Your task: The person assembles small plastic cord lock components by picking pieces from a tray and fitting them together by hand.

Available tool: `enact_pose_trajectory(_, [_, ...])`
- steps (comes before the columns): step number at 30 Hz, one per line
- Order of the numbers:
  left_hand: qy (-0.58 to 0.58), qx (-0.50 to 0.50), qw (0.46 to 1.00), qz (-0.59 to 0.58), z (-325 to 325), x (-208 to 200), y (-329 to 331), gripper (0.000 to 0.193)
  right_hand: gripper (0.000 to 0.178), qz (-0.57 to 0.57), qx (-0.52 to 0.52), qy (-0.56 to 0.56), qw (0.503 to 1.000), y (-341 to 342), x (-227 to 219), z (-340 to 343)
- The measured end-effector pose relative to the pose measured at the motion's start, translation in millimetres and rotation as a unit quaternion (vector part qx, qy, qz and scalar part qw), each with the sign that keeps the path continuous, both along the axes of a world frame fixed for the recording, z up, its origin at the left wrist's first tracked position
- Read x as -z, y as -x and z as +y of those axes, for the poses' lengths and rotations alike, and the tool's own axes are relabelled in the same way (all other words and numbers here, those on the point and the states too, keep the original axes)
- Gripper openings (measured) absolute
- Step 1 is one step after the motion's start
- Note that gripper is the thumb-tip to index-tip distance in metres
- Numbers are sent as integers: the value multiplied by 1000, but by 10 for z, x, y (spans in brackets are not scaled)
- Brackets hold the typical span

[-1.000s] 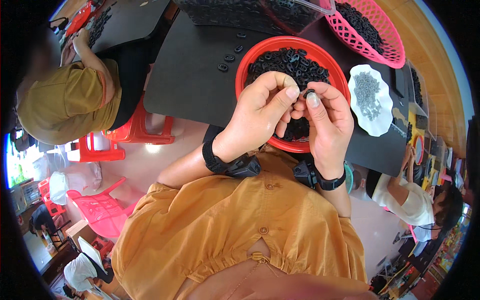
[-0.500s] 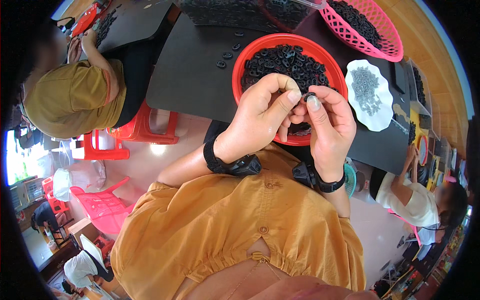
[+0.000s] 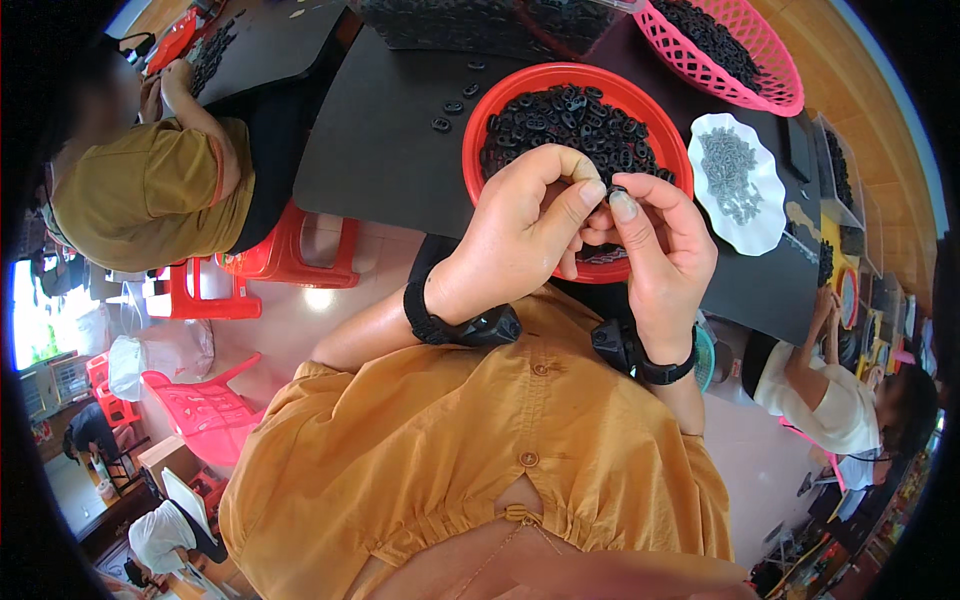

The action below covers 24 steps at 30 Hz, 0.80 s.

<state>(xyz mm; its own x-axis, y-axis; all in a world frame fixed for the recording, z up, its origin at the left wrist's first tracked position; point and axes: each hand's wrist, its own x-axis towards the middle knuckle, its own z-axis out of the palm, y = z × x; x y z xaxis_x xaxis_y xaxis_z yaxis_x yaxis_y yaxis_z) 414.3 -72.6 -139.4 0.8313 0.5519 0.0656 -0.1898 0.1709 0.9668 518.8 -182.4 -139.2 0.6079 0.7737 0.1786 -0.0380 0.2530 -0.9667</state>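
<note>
Head view: red bowl (image 3: 480,150) of black rings (image 3: 560,125).

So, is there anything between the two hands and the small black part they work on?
Nothing visible. The left hand and the right hand both pinch the small black part directly at their fingertips, above the red bowl of black pieces.

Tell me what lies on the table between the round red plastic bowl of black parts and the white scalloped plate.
Head view: between the round red plastic bowl and the white scalloped plate only a narrow strip of bare black tabletop shows; nothing lies there.
</note>
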Motion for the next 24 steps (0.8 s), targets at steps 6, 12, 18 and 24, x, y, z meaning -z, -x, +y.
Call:
enact_pose_trajectory(6, [-79,-31,996,26,-33,56,-15,7,13,-63,28,8,998,14,48,19])
enact_pose_trajectory(12, [-81,-30,996,38,-64,99,9,7,13,-48,12,30,998,20,51,-1])
enact_pose_trajectory(18, [-10,-10,999,30,-43,80,-11,8,17,-7,10,24,1000,14,123,-9])
enact_pose_trajectory(24, [20,0,1000,17,-17,97,12,11,20,-2,-10,2,1000,10,130,-27])
